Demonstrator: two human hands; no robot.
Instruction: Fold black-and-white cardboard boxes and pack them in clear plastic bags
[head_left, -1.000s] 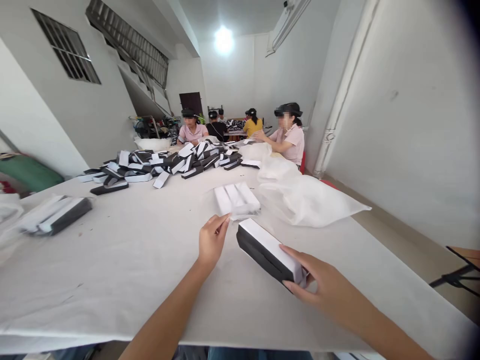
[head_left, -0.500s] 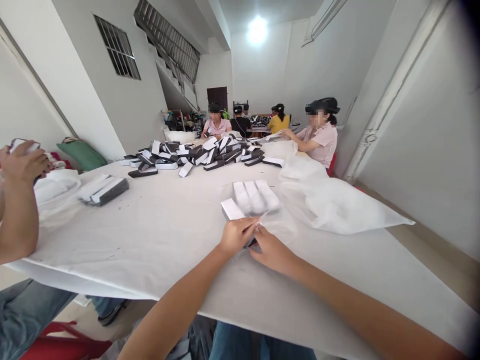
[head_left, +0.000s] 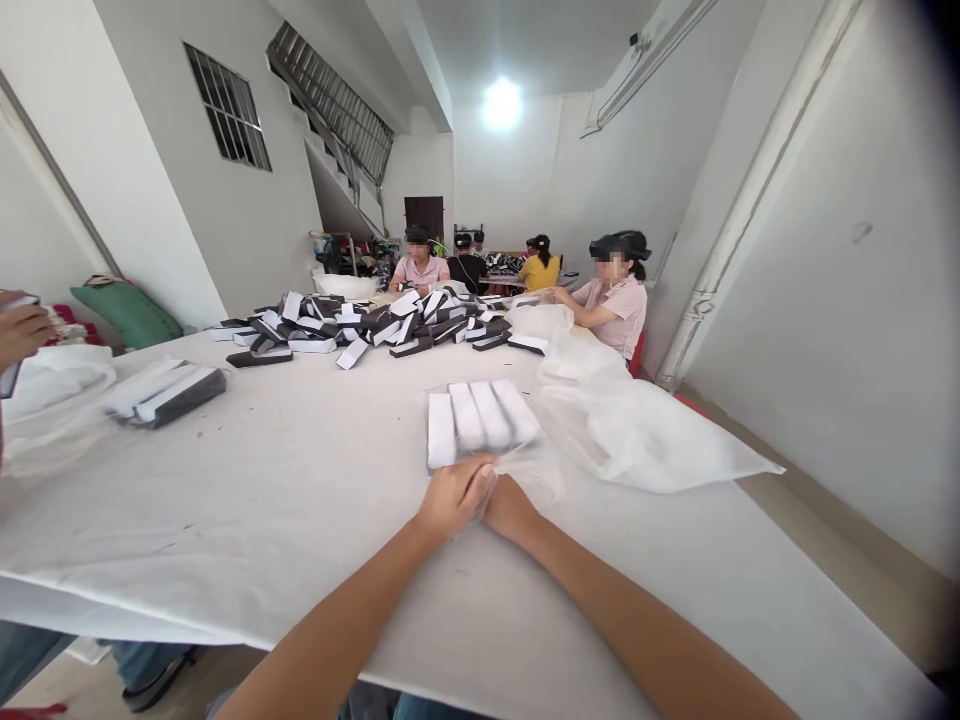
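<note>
Four white-topped boxes (head_left: 491, 418) lie side by side on the white-covered table (head_left: 315, 490), just beyond the two hands. We see clear film (head_left: 531, 468) over the three boxes on the right and spreading loosely toward us; whether it also covers the leftmost box (head_left: 441, 425) we cannot tell. The left hand (head_left: 452, 497) is closed, its thumb against the curled fingers, seemingly on a gathered edge of the film. The right hand (head_left: 513, 508) meets it, bent inward at the wrist; its fingertips are hidden behind the left, so we cannot tell how far they are closed or what they hold.

For good handling at this stage, we judge that the film should be held by its loose edge only, both hands low and near the tabletop, so that the pull runs level and does not tip the row. We should draw evenly from both sides: thin film may stretch or tear under a sharp tug, and the leftmost box, which sits slightly askew to its neighbours, could slide out of line. We would square the ends of the boxes first, then smooth the slack.

Near the row, to the right, lies a translucent white bag (head_left: 660, 435); well apart, toward the far side, rises a heap of black-and-white boxes (head_left: 351, 354).
</note>
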